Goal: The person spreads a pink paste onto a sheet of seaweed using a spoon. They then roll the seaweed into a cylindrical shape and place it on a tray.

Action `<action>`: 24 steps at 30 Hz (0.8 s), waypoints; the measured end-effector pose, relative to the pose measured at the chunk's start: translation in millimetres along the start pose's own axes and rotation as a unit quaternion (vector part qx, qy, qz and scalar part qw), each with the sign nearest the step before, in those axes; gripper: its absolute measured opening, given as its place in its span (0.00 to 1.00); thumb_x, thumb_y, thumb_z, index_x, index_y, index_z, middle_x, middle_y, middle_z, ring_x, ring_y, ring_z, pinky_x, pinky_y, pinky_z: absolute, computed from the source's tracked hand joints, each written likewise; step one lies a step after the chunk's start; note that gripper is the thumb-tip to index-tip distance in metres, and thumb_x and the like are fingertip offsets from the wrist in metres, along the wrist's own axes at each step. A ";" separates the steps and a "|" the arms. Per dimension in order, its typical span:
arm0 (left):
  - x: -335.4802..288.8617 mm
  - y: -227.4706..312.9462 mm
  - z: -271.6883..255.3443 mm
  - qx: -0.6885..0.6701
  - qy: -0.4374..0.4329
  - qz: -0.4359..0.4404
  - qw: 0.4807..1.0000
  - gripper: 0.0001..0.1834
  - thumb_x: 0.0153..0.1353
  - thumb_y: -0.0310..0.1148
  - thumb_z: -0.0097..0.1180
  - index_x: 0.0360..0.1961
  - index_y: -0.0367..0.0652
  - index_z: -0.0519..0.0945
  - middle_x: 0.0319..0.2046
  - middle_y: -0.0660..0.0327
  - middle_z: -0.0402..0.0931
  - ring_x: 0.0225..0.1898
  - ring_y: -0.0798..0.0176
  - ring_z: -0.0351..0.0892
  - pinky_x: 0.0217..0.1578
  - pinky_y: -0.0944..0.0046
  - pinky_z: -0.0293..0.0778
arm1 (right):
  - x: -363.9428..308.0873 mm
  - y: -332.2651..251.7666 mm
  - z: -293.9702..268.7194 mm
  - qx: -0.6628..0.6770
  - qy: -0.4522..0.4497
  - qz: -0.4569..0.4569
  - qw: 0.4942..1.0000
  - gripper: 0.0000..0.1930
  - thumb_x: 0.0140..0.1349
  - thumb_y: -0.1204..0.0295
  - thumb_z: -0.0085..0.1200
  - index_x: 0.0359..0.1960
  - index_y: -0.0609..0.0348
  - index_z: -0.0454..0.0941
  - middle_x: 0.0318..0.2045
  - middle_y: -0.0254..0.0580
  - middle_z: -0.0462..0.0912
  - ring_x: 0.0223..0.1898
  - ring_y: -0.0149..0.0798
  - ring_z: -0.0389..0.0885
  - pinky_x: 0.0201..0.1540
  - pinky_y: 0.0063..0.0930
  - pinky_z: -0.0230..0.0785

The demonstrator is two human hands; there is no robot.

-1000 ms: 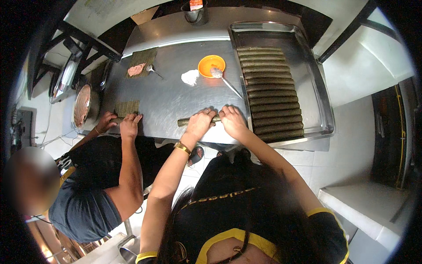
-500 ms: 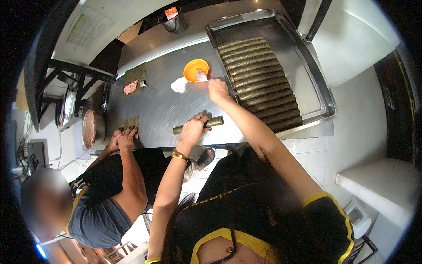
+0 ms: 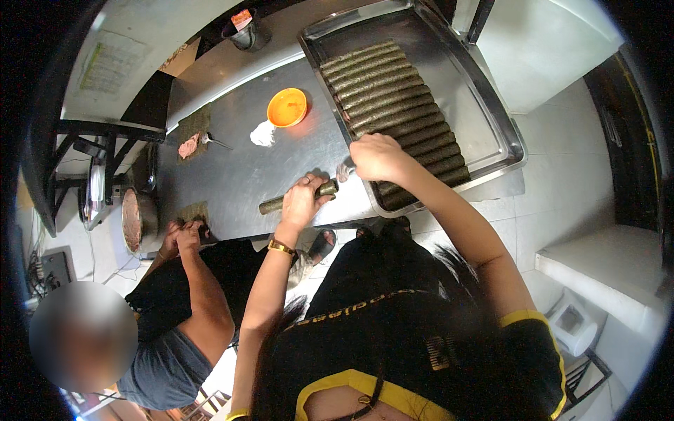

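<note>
On the steel table, my left hand (image 3: 300, 202) is wrapped over a dark green seaweed roll (image 3: 271, 205), whose right end sticks out past the fingers. My right hand (image 3: 379, 157) is closed around a small pale, shiny tool (image 3: 345, 170) that points toward that end of the roll; its exact kind is too blurred to name. An orange bowl (image 3: 287, 107) stands farther back, with a crumpled white wad (image 3: 263, 133) beside it. To the right, a steel tray (image 3: 516, 144) bears several seaweed rolls (image 3: 385, 83) side by side, and my right hand is over its near left edge.
A co-worker's hands (image 3: 184, 237) work at a seaweed sheet (image 3: 191, 212) on the left. Behind them lie another sheet with pink paste (image 3: 189, 145) and a spoon (image 3: 216, 142). A pot of pink paste (image 3: 147, 216) stands at the table's left; a dark bucket (image 3: 251, 36) is at the back.
My right hand has moved from the orange bowl toward me, bringing the pale tool near the roll's right end. The left hand stays on the roll. The whole view has shifted slightly.
</note>
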State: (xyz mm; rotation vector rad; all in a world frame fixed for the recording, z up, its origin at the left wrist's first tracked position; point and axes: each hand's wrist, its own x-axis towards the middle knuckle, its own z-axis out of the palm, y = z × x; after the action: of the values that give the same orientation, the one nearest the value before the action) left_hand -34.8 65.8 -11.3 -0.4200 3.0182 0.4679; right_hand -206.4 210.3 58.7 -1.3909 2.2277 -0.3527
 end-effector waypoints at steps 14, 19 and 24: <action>-2.0 -1.5 2.5 -0.038 0.023 -0.003 0.999 0.17 0.43 0.38 0.65 0.37 0.47 0.80 0.37 0.62 0.77 0.41 0.57 0.76 0.41 0.59 0.73 | 41.0 -49.0 15.9 -0.105 -0.083 -0.020 0.991 0.12 0.48 0.70 0.52 0.33 0.61 0.82 0.36 0.52 0.81 0.40 0.47 0.81 0.42 0.36 0.72; -2.4 -4.0 5.2 -0.050 0.029 -0.008 0.998 0.17 0.43 0.39 0.65 0.37 0.48 0.80 0.38 0.62 0.77 0.42 0.58 0.76 0.41 0.59 0.73 | 45.3 -49.4 14.6 -0.129 -0.060 -0.042 0.989 0.12 0.46 0.69 0.52 0.31 0.60 0.82 0.33 0.53 0.81 0.38 0.49 0.81 0.40 0.39 0.73; -4.7 -8.6 10.1 -0.071 0.072 0.017 0.995 0.17 0.43 0.39 0.65 0.36 0.47 0.81 0.37 0.59 0.77 0.40 0.54 0.76 0.41 0.57 0.73 | 29.7 -42.6 -23.5 -0.116 -0.032 0.011 0.993 0.16 0.43 0.62 0.57 0.31 0.59 0.82 0.32 0.54 0.81 0.35 0.50 0.82 0.38 0.41 0.74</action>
State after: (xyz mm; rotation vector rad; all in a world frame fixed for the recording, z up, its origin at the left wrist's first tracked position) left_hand -27.7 62.2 -22.9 -0.4280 3.1466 0.6856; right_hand -196.9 163.8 90.2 -1.4706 2.2870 -0.0403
